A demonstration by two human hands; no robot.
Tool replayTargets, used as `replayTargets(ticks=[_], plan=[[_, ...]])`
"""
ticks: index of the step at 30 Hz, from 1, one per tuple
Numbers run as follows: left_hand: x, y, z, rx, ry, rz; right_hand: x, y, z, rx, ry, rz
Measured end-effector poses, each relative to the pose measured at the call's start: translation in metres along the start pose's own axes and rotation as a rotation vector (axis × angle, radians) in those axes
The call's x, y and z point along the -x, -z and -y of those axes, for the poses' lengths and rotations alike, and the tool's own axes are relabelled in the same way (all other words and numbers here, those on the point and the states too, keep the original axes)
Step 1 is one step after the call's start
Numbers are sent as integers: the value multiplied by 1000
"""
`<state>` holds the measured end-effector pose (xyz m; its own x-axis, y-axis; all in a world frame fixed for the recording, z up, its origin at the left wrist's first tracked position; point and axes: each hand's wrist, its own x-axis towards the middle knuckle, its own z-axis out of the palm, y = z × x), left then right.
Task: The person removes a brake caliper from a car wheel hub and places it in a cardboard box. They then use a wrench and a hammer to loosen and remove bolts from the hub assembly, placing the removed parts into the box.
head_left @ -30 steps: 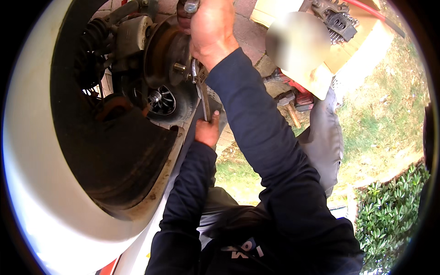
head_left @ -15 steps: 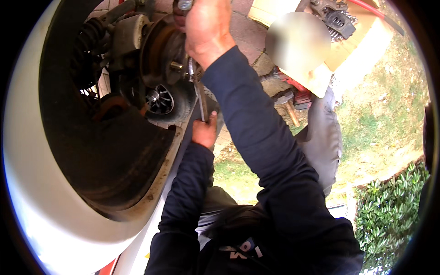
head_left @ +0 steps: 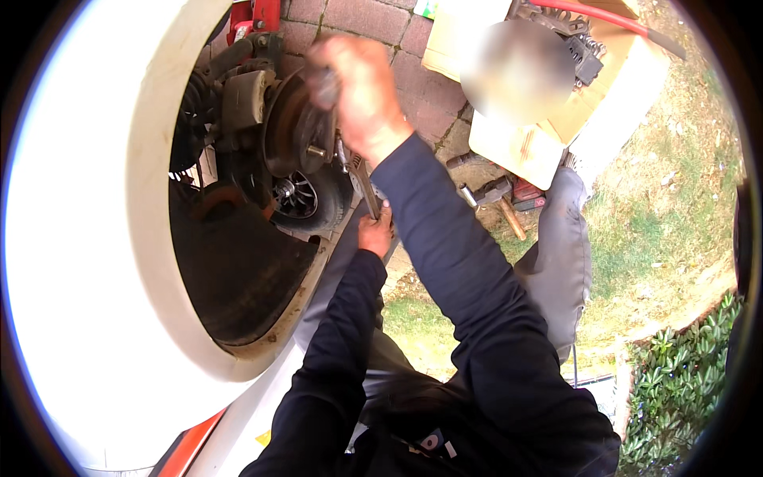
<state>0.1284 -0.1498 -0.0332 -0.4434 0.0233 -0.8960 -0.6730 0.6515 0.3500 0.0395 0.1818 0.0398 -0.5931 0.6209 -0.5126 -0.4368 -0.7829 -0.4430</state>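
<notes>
My left hand (head_left: 375, 234) is closed around the lower end of a long steel wrench (head_left: 365, 188), thumb along its shank. The wrench's far end reaches up beside the rusty brake disc (head_left: 288, 127) and a short chrome piece (head_left: 342, 154). A wheel stud (head_left: 316, 152) juts from the disc's face. Above the wrench, my right hand (head_left: 362, 99) is a fist around a dark tool (head_left: 321, 87). Motion smears that tool, so its kind is unclear. I cannot tell whether it touches anything.
The white car's fender (head_left: 95, 238) and dark wheel-arch liner (head_left: 238, 270) fill the left. A loose wheel (head_left: 318, 203) lies below the disc. A red jack (head_left: 266, 14) stands beyond. A hammer (head_left: 509, 211) and cardboard (head_left: 520, 151) with metal parts lie right of my arm.
My right fist has come nearer and slightly left relative to the disc, with the dark tool in it. My left hand stays on the wrench. The whole view has shifted, showing the red jack.
</notes>
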Motion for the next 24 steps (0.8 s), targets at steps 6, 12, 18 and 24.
replayTargets(ticks=[6, 12, 18, 24], plan=[[-14, -3, 70, -511, 74, -135, -27, 44, 59, -413, -287, 227], [-7, -33, 103, -690, 84, -85, 2, 76, 16, 589, -259, -270], [5, -60, 87, -709, 200, 34, 24, 121, -33, 1034, -345, -247], [1, -51, 106, -779, 93, 7, 47, 148, -45, 1372, -421, -250]])
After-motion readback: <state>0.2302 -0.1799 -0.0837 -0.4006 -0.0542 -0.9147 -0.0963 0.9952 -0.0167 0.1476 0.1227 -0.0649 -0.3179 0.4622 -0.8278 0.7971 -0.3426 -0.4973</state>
